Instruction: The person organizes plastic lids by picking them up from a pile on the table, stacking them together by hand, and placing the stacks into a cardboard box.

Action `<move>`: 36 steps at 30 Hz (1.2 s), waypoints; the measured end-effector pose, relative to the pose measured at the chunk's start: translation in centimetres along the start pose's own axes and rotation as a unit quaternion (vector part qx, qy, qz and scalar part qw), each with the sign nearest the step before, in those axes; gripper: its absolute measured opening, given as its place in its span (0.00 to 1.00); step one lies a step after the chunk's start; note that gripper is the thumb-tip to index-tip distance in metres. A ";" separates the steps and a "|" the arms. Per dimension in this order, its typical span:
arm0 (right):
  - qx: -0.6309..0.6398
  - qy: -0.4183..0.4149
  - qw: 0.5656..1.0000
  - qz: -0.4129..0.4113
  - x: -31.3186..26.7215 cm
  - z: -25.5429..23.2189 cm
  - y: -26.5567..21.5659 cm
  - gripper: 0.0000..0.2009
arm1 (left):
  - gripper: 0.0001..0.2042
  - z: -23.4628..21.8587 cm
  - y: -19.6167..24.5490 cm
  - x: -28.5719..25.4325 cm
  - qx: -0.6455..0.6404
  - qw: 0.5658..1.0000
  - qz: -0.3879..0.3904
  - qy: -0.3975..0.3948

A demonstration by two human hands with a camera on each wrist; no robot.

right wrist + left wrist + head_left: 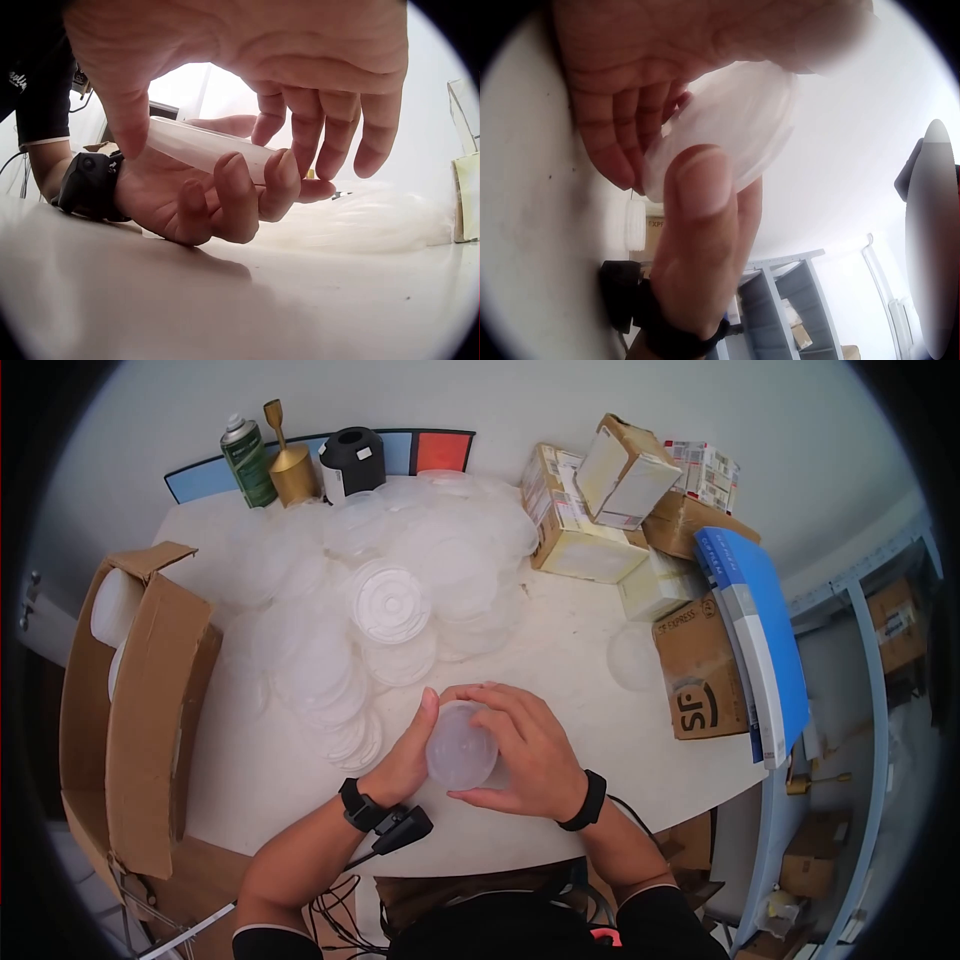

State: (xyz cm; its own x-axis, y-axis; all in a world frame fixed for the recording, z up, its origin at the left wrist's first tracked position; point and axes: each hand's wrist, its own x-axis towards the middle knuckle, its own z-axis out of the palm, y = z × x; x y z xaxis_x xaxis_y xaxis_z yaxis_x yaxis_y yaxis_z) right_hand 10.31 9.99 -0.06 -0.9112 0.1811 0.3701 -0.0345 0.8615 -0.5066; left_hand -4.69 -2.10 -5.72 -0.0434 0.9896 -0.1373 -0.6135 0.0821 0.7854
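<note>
A round, translucent plastic lid [462,745], thick at its edge like a short stack, is held between both hands above the near part of the table. The left hand [400,760] cups it from below, with curled fingers [236,187] under its rim in the right wrist view. From above, the right hand [540,750] spans the lid, its thumb at the near edge and its fingers at the far edge. In the left wrist view the right thumb [705,180] overlaps the lid's face. Beyond the hands spreads a large heap of similar clear lids [390,605].
An open cardboard box [150,710] with white containers stands at left. Cartons [590,545], an SF box [700,670] and a blue binder [760,630] line the right side. A spray can [248,460] and black holder [352,465] stand behind. One lid [632,657] lies apart.
</note>
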 end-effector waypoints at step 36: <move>0.021 0.019 0.999 0.027 1.7 0.4 -0.4 0.33 | 0.34 -0.5 -0.7 0.2 -0.055 0.997 0.054 0.019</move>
State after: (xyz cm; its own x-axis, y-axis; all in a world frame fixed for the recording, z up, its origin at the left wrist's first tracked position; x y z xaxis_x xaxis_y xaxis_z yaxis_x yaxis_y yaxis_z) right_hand 8.65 9.80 0.46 -0.8957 0.2450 0.3711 -0.0048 0.8292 -0.5589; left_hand -4.69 -2.06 -6.60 -0.1427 0.9865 -0.0806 -0.6865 -0.0399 0.7260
